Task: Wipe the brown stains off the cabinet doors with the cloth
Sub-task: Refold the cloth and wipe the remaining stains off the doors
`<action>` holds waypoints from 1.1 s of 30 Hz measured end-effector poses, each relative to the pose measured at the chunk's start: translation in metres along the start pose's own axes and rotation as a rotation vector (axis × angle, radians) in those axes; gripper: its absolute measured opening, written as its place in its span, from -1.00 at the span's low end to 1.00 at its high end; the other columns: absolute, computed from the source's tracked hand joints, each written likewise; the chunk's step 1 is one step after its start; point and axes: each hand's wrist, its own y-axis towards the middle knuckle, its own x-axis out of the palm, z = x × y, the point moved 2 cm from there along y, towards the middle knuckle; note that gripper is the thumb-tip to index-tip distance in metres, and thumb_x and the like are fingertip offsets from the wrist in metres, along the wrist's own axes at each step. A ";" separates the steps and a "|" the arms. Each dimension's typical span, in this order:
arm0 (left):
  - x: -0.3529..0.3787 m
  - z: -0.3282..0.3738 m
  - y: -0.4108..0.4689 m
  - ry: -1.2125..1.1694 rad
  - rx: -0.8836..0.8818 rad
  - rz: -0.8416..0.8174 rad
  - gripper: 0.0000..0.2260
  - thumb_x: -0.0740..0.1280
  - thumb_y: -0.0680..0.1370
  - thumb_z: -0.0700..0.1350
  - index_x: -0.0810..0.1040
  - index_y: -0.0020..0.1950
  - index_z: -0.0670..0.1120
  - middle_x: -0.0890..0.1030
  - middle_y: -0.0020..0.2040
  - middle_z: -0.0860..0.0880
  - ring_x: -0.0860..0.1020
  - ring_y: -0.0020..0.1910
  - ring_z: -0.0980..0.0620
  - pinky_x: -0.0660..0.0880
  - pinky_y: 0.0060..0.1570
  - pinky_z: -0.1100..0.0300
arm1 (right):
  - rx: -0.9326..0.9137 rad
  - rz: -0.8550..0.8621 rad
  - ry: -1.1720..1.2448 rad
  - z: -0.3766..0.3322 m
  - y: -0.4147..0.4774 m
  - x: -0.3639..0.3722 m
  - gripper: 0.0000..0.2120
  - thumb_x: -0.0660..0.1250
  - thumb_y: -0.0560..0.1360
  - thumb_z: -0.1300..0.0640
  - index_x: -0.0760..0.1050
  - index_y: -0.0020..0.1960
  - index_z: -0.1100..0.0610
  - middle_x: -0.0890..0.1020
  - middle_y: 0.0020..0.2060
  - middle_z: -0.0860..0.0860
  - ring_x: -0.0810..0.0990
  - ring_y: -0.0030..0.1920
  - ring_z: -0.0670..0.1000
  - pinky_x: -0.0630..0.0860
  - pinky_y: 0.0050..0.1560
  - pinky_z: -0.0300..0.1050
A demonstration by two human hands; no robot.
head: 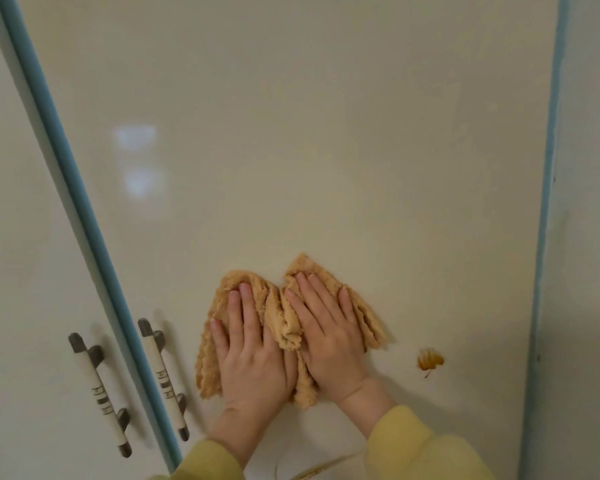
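Observation:
A crumpled tan cloth (288, 327) lies flat against the cream cabinet door (291, 150). My left hand (252, 351) presses on its left part with straight fingers. My right hand (326, 334) presses on its right part, fingers also straight. A brown stain (429, 360) sits on the door to the right of the cloth, apart from it. Thin brown streaks (312, 471) show on the door below my wrists, between the yellow sleeves.
A blue strip (84, 216) runs between this door and the neighbouring door (14, 237) on the left. Each door carries a white bar handle with grey ends (163, 379) (99, 394). Another blue edge (548, 202) borders the door on the right.

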 end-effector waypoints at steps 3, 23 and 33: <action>0.005 0.016 0.000 0.012 -0.016 -0.006 -0.46 -0.08 0.55 0.08 0.03 0.49 -0.10 -0.26 0.51 -0.05 -0.20 0.49 -0.03 -0.22 0.42 -0.04 | 0.029 0.009 0.003 0.014 -0.007 -0.005 -0.62 -0.10 0.62 0.01 0.28 0.35 0.08 0.33 0.37 -0.01 0.02 0.48 -0.14 -0.01 0.45 -0.03; 0.080 0.225 -0.040 -0.017 0.179 -0.095 -0.56 0.03 0.51 0.06 0.26 0.36 -0.04 -0.25 0.50 -0.15 -0.18 0.49 -0.06 -0.18 0.42 -0.04 | 0.110 0.008 0.034 0.199 -0.118 -0.078 -0.56 -0.10 0.63 -0.03 -0.08 0.49 -0.10 -0.04 0.48 -0.23 -0.03 0.48 -0.16 -0.10 0.47 -0.11; 0.072 0.185 -0.045 -0.015 0.314 -0.054 -0.60 -0.14 0.59 0.02 0.26 0.34 -0.06 -0.26 0.50 -0.14 -0.17 0.49 -0.04 -0.18 0.44 0.03 | 0.449 0.046 0.092 0.161 -0.137 -0.056 -0.51 -0.12 0.61 -0.09 0.20 0.31 0.26 0.18 0.34 0.17 -0.05 0.48 -0.14 0.02 0.34 0.14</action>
